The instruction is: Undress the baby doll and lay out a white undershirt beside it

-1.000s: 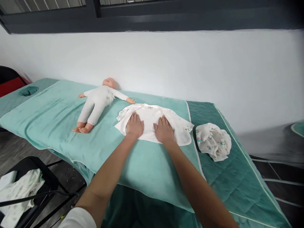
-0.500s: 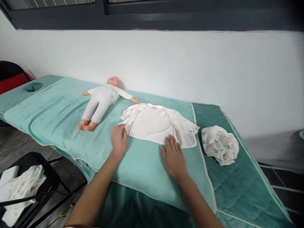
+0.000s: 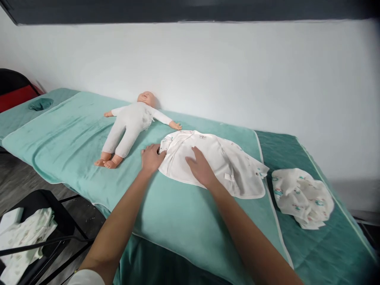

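A white baby shirt (image 3: 190, 152) with small coloured prints on its sleeves lies spread out on the light green blanket (image 3: 184, 215). At the shirt's left sleeve, my left hand (image 3: 152, 159) rests with its thumb apart from the fingers, touching the cloth's edge. My right hand (image 3: 202, 169) is over the middle of the shirt, fingers stretched out and thumb apart, holding nothing. Up and to the left, a baby doll (image 3: 132, 118) in a white long-sleeved outfit lies on its back, one hand close to the shirt's collar.
A bunched white printed cloth (image 3: 303, 198) lies on the darker green quilted cover (image 3: 335, 253) at the right. The white wall (image 3: 237, 75) runs along the bed's far side. At lower left, a black chair (image 3: 56, 215) holds folded printed cloth (image 3: 32, 233). A red and black chair (image 3: 18, 95) stands far left.
My right hand has moved from the shirt's lower hem up and left onto its middle. My left hand has shifted slightly up to the left sleeve. The view has tilted down.
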Tool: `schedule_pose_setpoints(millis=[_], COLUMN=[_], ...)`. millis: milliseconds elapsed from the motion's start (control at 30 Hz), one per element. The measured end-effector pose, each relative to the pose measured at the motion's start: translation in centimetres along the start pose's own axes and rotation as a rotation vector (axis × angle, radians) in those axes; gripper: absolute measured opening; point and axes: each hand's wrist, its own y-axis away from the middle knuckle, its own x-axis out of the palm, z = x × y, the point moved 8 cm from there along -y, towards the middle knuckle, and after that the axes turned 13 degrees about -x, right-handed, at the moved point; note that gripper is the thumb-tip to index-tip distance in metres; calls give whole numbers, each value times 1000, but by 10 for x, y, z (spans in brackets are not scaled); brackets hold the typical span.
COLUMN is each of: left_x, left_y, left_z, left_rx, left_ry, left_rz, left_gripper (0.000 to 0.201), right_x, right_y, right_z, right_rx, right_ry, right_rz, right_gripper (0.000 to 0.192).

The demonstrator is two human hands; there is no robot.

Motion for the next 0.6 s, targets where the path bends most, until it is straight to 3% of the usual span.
schedule_pose_setpoints(millis=[133, 200, 300, 433, 500, 600], left_x=[-13, -20, -22, -26, -26, -11], left_y=[-24, -38, -53, -53, -48, -41], left_z=[8, 10, 9, 5, -1, -18], left_rx=[78, 122, 167, 187, 219, 324], left_ry=[278, 353, 385, 347, 317, 267], left_rz=[-174, -288, -367, -440, -415, -170], left_gripper=[28, 30, 32, 39, 40, 34], right_x=[11, 15, 18, 19, 18, 18], right_y=[-59, -75, -81, -77, -78, -81], right_z=[-30, -38, -43, -39, -33, -27], right_rx=[117, 119, 114, 139, 123, 103], right_ry=[-432, -568, -832, -1193, -1235, -1258], right_rz=[-290, -349, -396, -408, -379, -337], right_gripper=[51, 41, 35, 46, 45, 39])
